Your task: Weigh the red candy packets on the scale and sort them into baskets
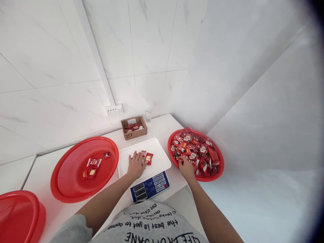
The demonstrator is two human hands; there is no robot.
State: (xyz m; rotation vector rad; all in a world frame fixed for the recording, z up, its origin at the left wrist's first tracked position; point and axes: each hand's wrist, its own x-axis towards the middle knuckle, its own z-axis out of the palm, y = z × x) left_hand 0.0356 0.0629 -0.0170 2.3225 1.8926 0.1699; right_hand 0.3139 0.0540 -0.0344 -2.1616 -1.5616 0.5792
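a: what's the room like here?

b: white marble-look tile walls (152, 40) meeting in a corner, with a white counter (164, 126) pushed into it. there's a socket (114, 109) low on the wall and a clear bottle (148, 115) standing right in the corner. a small cardboard box (134, 127) sits at the back with a few red packets in it.

a: and on the counter?

b: a scale (145, 168) in the middle, white tray on top, blue keypad facing the person. a few red candies (147, 156) lie on the tray. right of it a red basket (219, 168) is heaped with packets. left of it another red basket (76, 189) holds just a handful. a third red one (20, 209) pokes in at the bottom left edge.

a: hands?

b: left hand (136, 165) is flat on the tray, fingers spread, tips touching the candies, not closed on anything. right hand (186, 167) is at the near rim of the full basket, fingers curled into the packets. can't tell if it's actually pinching one.
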